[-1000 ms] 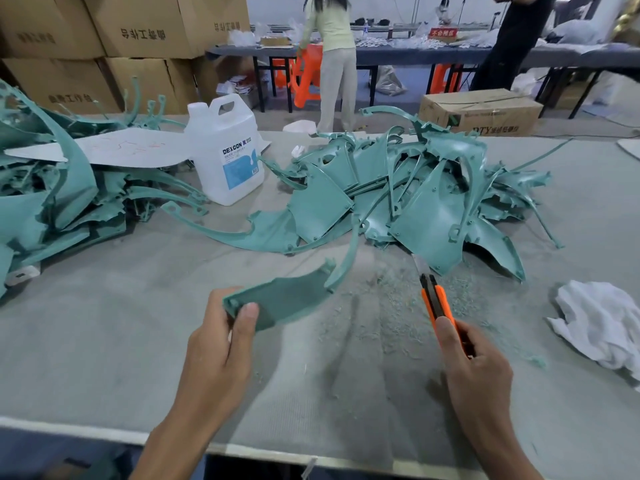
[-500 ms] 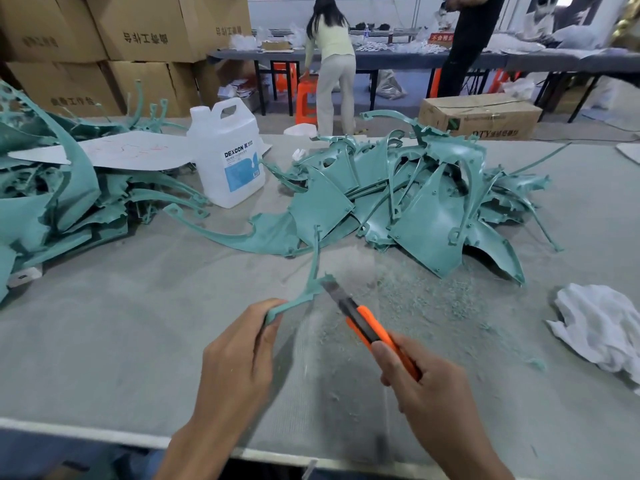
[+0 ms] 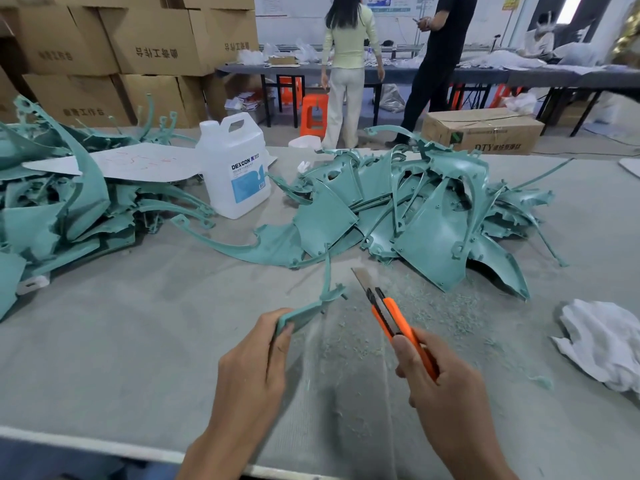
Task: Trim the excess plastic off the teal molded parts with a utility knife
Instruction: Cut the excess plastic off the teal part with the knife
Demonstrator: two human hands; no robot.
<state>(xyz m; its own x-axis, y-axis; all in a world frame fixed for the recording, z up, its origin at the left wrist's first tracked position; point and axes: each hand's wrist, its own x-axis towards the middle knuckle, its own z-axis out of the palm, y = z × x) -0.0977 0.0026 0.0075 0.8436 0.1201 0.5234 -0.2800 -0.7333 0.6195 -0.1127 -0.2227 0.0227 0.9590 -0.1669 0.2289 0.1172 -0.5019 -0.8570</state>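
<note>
Two tight grips: left hand (image 3: 254, 365) on part (image 3: 306, 311), right hand (image 3: 446, 386) on knife (image 3: 393, 318), now apart

Beyond my grey worktable (image 3: 104, 341) I saw stacked cardboard boxes (image 3: 156, 39) on the left, long dark tables (image 3: 540, 76) before a white wall (image 3: 294, 15), an orange stool (image 3: 313, 114), a person in pale yellow (image 3: 346, 39), another in black (image 3: 440, 46).
</note>
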